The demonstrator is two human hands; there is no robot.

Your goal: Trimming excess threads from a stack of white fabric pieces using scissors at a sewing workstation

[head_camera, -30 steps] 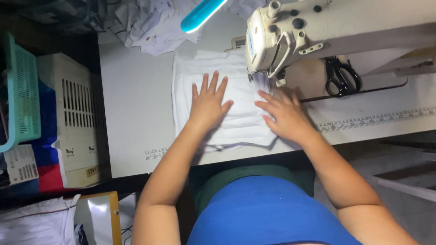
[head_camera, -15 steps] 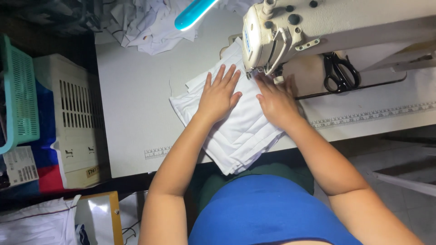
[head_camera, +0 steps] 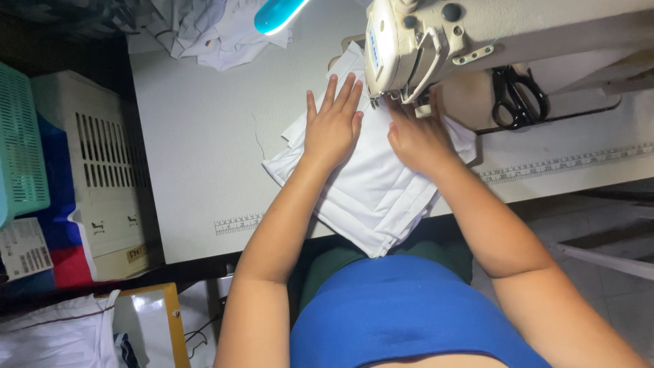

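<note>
Head view. White folded fabric (head_camera: pixel 371 187) lies skewed on the pale sewing table (head_camera: pixel 197 157), one corner hanging over the near edge, the far end under the head of the cream sewing machine (head_camera: pixel 436 41). Left hand (head_camera: pixel 332 126) rests flat on the fabric, fingers spread and straight, gripping nothing. Right hand (head_camera: pixel 415 136) presses palm-down on the fabric just beside the needle area, fingers loosely extended toward the machine foot; fingertips partly hidden by the machine head. Black scissors (head_camera: pixel 519 95) lie on the machine bed to the right. A printed ruler strip (head_camera: pixel 238 223) runs along the table's near edge.

Left of the table: a cream slotted crate (head_camera: pixel 102 157) with small dark labels low on its side, a green basket (head_camera: pixel 24 143), and a white printed card (head_camera: pixel 24 249) on red and blue cloth. Crumpled white cloth (head_camera: pixel 211 31) sits at the far corner beside a turquoise lamp (head_camera: pixel 276 13).
</note>
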